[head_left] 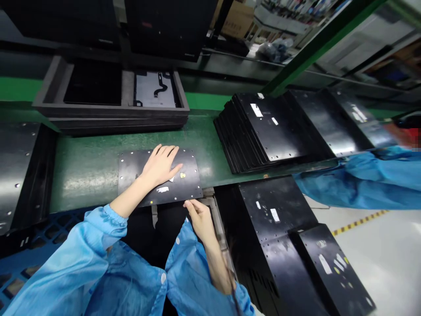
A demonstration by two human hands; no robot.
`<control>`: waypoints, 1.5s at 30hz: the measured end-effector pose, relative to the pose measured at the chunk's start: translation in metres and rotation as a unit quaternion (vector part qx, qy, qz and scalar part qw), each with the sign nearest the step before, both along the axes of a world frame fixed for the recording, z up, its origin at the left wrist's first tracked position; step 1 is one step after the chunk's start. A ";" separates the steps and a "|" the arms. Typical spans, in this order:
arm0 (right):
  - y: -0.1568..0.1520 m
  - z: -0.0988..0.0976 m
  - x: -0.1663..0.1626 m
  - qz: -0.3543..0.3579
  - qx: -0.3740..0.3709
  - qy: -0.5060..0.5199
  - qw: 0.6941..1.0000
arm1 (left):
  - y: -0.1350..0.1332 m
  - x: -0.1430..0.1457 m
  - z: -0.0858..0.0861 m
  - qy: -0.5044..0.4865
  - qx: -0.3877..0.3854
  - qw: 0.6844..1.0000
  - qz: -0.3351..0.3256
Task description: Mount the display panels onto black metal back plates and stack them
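A flat black panel (187, 188) lies on the green bench near its front edge, with small holes along its border, white labels and a yellow sticker. My left hand (160, 166) rests palm down on it, fingers stretched out, covering part of the middle. At the panel's near edge is my right hand (201, 218), thumb and forefinger pinched together. Whatever is between those fingertips, if anything, is too small to make out.
Grey foam trays (115, 112) are stacked behind, holding a dark panel and a silver part. Tilted stacks of black panels (266, 127) stand to the right, with more panels (279, 210) below. Another panel (16, 166) sits left. A co-worker's blue sleeve (358, 180) reaches in from the right.
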State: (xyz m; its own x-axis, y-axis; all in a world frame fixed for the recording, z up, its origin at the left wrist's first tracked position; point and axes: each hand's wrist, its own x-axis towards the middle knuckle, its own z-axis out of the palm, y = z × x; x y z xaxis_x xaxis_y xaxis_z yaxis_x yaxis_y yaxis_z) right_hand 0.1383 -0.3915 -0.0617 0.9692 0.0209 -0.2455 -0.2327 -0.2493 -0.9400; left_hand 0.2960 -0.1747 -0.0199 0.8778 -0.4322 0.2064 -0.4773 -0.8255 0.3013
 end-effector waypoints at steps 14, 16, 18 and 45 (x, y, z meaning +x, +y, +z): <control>0.002 0.032 0.001 0.048 -0.302 -0.047 0.951 | 0.049 -0.106 0.001 -0.017 0.116 0.984 -0.135; 0.002 0.034 0.002 0.052 -0.317 -0.048 0.946 | 0.048 -0.111 0.003 -0.046 0.149 0.976 -0.150; 0.002 0.035 0.002 0.057 -0.328 -0.047 0.942 | 0.047 -0.115 0.010 -0.091 0.171 0.967 -0.164; 0.039 0.061 0.089 0.297 -0.467 -0.585 0.594 | 0.039 -0.086 0.095 -0.117 0.106 0.984 -0.079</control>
